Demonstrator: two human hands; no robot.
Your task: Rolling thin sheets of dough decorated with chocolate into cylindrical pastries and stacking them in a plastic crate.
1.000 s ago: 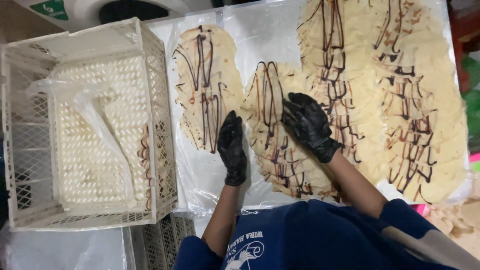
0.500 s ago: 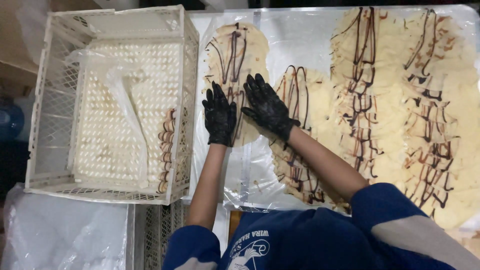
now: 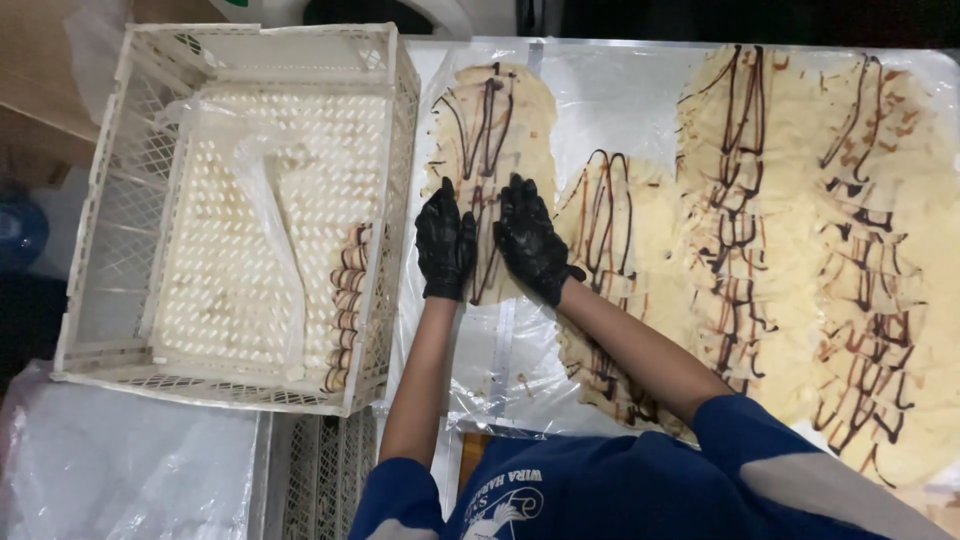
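Black-gloved, the left hand and right hand lay side by side, fingers spread flat, palms down, gripping nothing. Both pressed on the lower half of a pale round flat crepe streaked with dark chocolate lines, which lay on a clear plastic sheet over the shiny metal table, just right of a white perforated plastic crate. Inside that crate, against its right wall, a row of rolled chocolate-striped crepes stood beside a crumpled clear plastic liner. Right of the hands, another chocolate-drizzled crepe overlapped the sheet, and farther right long overlapping rows of drizzled crepes covered the table. Blue sleeves showed at the bottom edge.
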